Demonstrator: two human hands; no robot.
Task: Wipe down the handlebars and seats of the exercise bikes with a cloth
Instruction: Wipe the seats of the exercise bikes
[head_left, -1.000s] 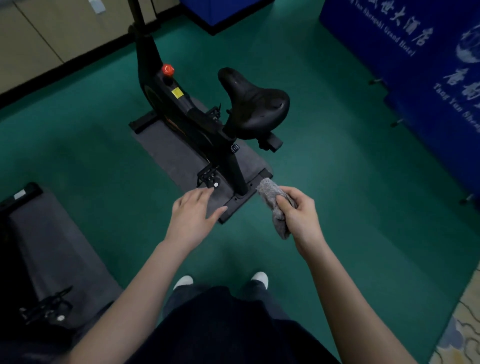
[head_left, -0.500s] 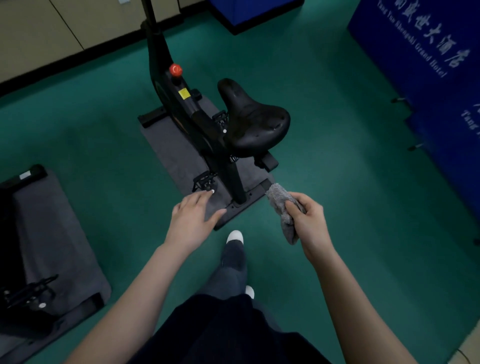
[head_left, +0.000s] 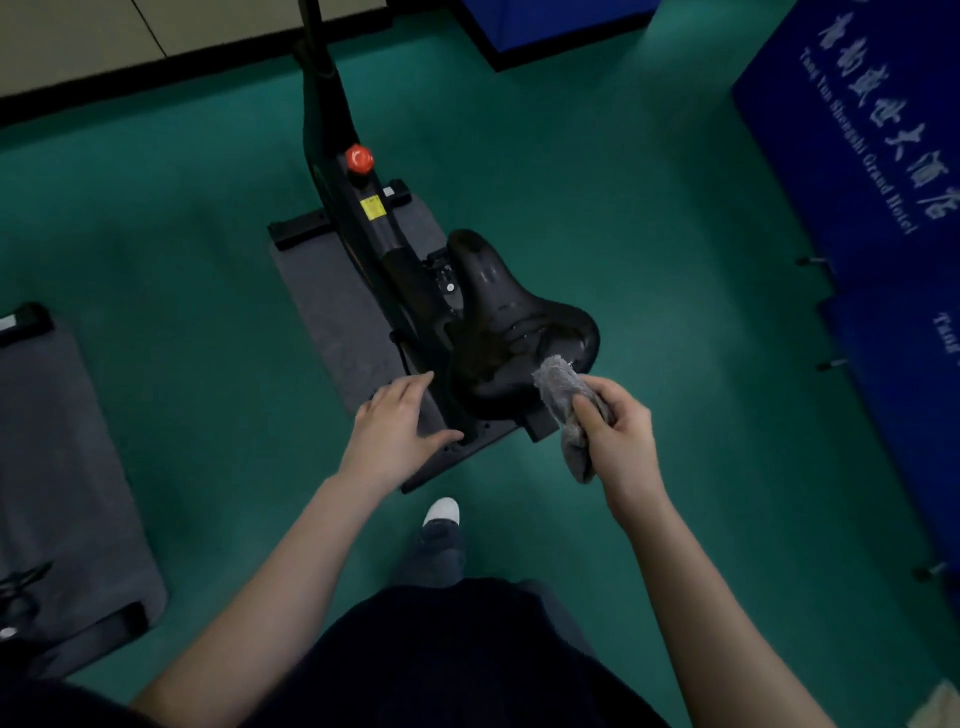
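Right hand (head_left: 621, 436) pinches bunched cloth (head_left: 566, 410) at seat (head_left: 514, 332); soft, light, hold mid-wad. Left hand (head_left: 397, 431) flat, fingers straight, empty.

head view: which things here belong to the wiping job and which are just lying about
Job:
grey cloth, gripped by the right hand
bike seat
exercise bike
left hand, open beside the seat

Just there:
floor mat under the bike
second mat at left
blue banners

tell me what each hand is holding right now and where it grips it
The right hand grips a grey cloth around its middle, both ends sticking out. The left hand holds nothing, fingers relaxed beside the bike seat.
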